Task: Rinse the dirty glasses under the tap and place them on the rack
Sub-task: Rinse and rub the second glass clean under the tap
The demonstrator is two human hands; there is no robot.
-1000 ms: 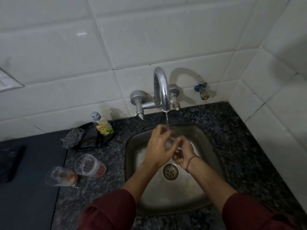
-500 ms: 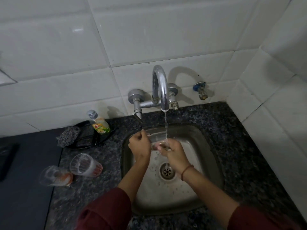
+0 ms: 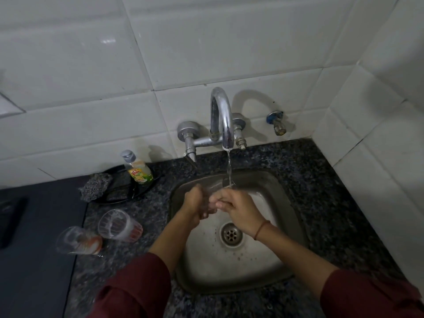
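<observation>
Water [image 3: 229, 171] is running in a thin stream from the curved chrome tap [image 3: 221, 115] on the white-tiled wall [image 3: 229, 42]. It is falling onto the clear drinking glass [image 3: 215, 188], which both grips are holding over the far part of the square steel sink [image 3: 293, 226].

The left grip [image 3: 195, 206] is curling its fingers round the glass's left end. The right grip [image 3: 238, 208] is wrapping fingers & thumb round the right end, w/ a thin red thread band [image 3: 261, 229] sitting on that wrist. The glass is lying roughly sideways btwn them, mostly hidden by fingers & blurred, so can't tell which way its mouth is facing. The round metal drain [image 3: 230, 234] is showing just near of the right grip. Dark red sleeves [image 3: 137, 290] are covering both forearms at the near edge.

Two more clear glasses w/ orange-red bases are waiting on the dark speckled stone bench [image 3: 332, 203], left of the sink. One glass [image 3: 119, 224] is sitting closer to the sink. The other glass [image 3: 78, 241], blurred, is sitting just left & near of it, at the edge of a flat dark grey surface [image 3: 34, 271].

Farther back on the left, a black oval tray [image 3: 119, 196] is carrying a small dish-soap bottle w/ yellow-green label [image 3: 137, 172] & a grey steel-wool scrubber [image 3: 96, 188]. A small blue-capped wall valve [image 3: 277, 123] is sticking out right of the tap.
</observation>
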